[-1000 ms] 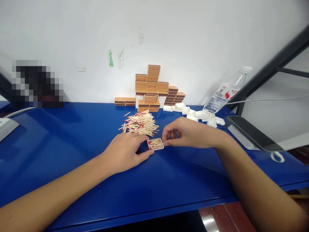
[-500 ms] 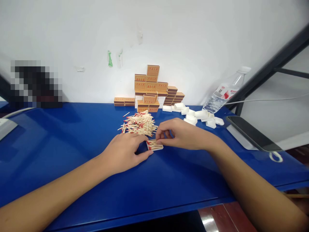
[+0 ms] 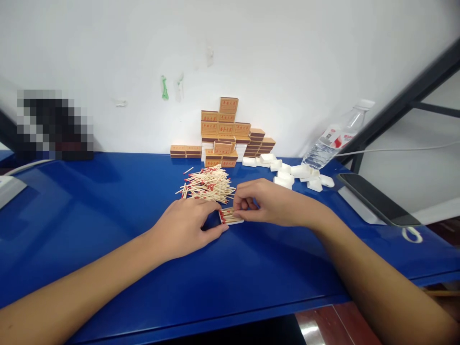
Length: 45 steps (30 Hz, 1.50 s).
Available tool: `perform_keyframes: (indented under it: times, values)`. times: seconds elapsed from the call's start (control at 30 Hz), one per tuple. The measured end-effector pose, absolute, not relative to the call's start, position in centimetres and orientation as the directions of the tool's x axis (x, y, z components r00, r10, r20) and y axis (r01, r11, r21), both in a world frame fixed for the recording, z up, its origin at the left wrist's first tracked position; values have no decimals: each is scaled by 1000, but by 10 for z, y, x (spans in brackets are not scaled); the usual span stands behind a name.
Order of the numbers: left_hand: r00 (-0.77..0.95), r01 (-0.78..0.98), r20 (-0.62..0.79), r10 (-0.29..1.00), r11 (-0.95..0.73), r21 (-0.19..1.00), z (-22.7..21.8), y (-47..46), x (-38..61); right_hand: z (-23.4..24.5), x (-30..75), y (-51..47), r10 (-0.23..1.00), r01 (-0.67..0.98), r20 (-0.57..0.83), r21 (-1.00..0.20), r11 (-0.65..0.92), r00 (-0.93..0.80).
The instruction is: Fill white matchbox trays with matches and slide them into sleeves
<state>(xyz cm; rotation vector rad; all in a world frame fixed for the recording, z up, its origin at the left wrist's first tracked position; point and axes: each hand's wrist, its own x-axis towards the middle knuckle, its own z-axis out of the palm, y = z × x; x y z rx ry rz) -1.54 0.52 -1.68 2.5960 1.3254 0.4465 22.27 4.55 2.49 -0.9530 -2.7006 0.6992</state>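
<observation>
A small white matchbox tray (image 3: 235,223) filled with red-tipped matches (image 3: 225,216) lies on the blue table. My left hand (image 3: 189,225) steadies the tray's left end between thumb and fingers. Over the tray's right part, my right hand (image 3: 260,201) has thumb and forefinger pinched down onto the matches inside, its other fingers curled. The fingertips partly cover the match ends there. Just behind both hands spreads a loose pile of matches (image 3: 210,184), heads pointing various ways.
Orange matchboxes (image 3: 225,128) stand stacked against the wall. Several empty white trays (image 3: 283,177) lie to their right. A water bottle (image 3: 334,134) leans at the back right, near a phone (image 3: 377,199). A white object (image 3: 10,189) sits at the left edge.
My right hand has lowered slightly, and its thumb and forefinger have drawn closer over the matches in the tray. My left hand stays on the tray.
</observation>
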Motion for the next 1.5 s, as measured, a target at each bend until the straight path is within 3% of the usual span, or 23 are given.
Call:
perform_keyframes:
  times: [0.77,1.5]
  values:
    - [570,742,190,799,-600,298,-16,4,-16,19,214,40,649,557,5,-509,656,-761]
    - [561,758,176,809,-587,284,-16,5,-15,17,214,41,644,565,30,-448,692,-764]
